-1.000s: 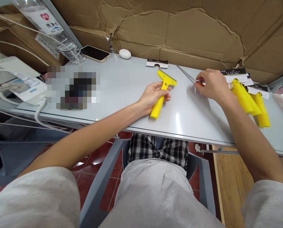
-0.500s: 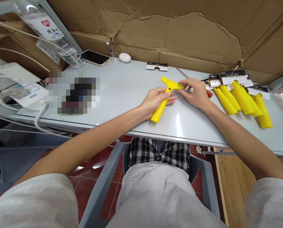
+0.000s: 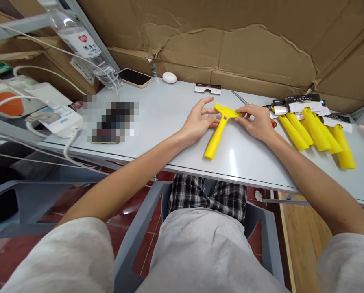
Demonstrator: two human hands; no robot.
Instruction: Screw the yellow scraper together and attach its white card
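Note:
A yellow T-shaped scraper is tilted over the grey-white table, its handle toward me and its wide head away. My right hand pinches the right end of the head between thumb and fingers. On the other side, my left hand has its fingers spread beside the upper handle and the head's left end; whether the fingertips touch the scraper I cannot tell. Behind the right hand lie a thin metal shaft and a red handle, partly hidden, likely one screwdriver.
Several yellow scrapers with black-and-white cards lie at the right. A loose card, a white oval case, a phone and a water bottle line the back. White cables and a power strip occupy the left. Cardboard walls the rear.
My left hand has let go of the scraper's handle and opened its fingers to the left. My right hand has closed its pinch on the head's right end. The camera view has shifted slightly.

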